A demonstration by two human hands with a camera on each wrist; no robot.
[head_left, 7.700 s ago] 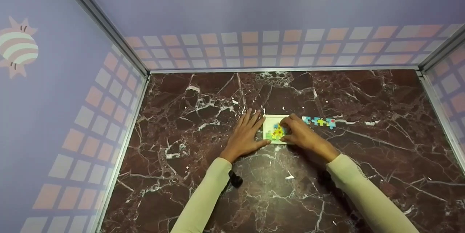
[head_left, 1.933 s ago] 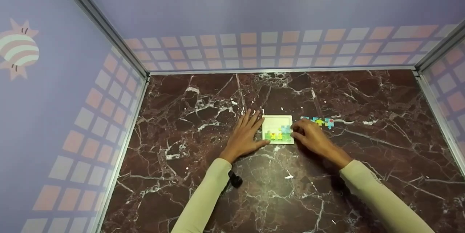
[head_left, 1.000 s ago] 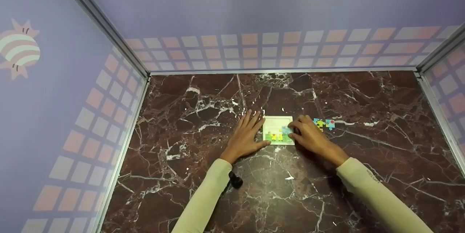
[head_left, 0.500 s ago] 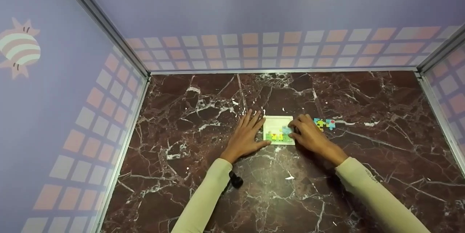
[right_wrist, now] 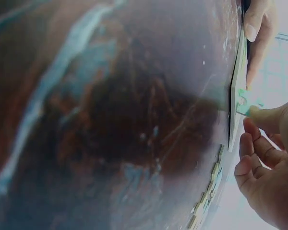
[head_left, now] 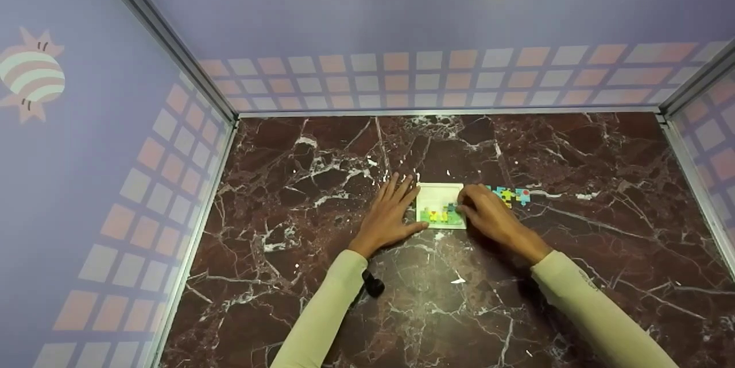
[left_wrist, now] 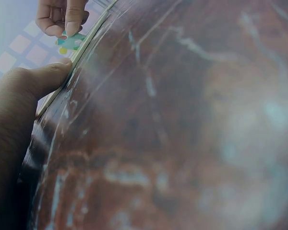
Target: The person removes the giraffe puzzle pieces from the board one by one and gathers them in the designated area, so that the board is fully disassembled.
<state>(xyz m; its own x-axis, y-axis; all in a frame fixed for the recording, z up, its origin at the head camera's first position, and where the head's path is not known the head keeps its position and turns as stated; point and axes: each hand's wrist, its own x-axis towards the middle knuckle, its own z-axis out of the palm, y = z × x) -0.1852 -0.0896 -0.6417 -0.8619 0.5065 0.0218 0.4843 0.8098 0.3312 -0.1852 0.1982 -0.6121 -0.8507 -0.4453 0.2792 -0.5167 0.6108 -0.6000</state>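
Observation:
A shallow light-coloured puzzle tray (head_left: 438, 193) lies on the table in the head view, with green and yellow jigsaw pieces (head_left: 434, 217) along its near side. My left hand (head_left: 386, 217) lies spread to the tray's left, its thumb resting on the near left corner. At the tray's right side, my right hand (head_left: 488, 212) pinches a jigsaw piece (left_wrist: 71, 42) between thumb and index finger. The left wrist view shows that piece tilted up, blue-green with a yellow spot. In the right wrist view the pinched piece looks pale green at the tray's edge; my fingers partly hide it.
Loose blue and yellow jigsaw pieces (head_left: 506, 196) lie in a row right of the tray, partly behind my right hand. The dark red marbled table (head_left: 321, 230) meets patterned walls (head_left: 367, 23) at the back and sides.
My right hand has shifted from over the tray to its right side. A blue piece lying in the tray's right part earlier now looks darker and tilted at my fingertips. My left hand has stayed put.

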